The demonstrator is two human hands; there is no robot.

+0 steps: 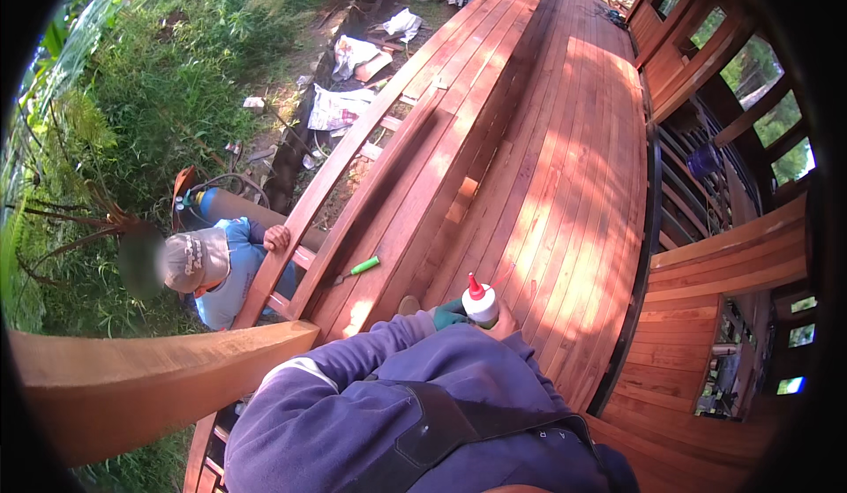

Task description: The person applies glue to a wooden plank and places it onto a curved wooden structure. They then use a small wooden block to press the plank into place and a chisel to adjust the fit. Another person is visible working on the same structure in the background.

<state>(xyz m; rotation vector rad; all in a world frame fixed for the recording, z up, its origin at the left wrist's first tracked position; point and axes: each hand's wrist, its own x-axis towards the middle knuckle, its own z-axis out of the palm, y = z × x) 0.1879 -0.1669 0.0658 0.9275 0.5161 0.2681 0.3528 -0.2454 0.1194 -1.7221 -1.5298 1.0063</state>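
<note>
A white squeeze bottle [483, 311] with a red nozzle cap stands upright in front of my chest. My right hand [505, 324] is wrapped round its right side. Close against the bottle's left side is my left hand [450, 314], in what looks like a green glove; its fingers are hidden, so I cannot tell whether it grips the bottle. Ahead and to the left, a green-handled tool with a narrow metal blade [360, 267] lies on the reddish deck boards [423, 219].
A person in a cap and light blue shirt [236, 268] stands below the deck's left edge, one hand on the outer board [296, 228]. A thick timber beam [168, 374] juts in at lower left. A wooden wall with window openings [697, 272] runs along the right.
</note>
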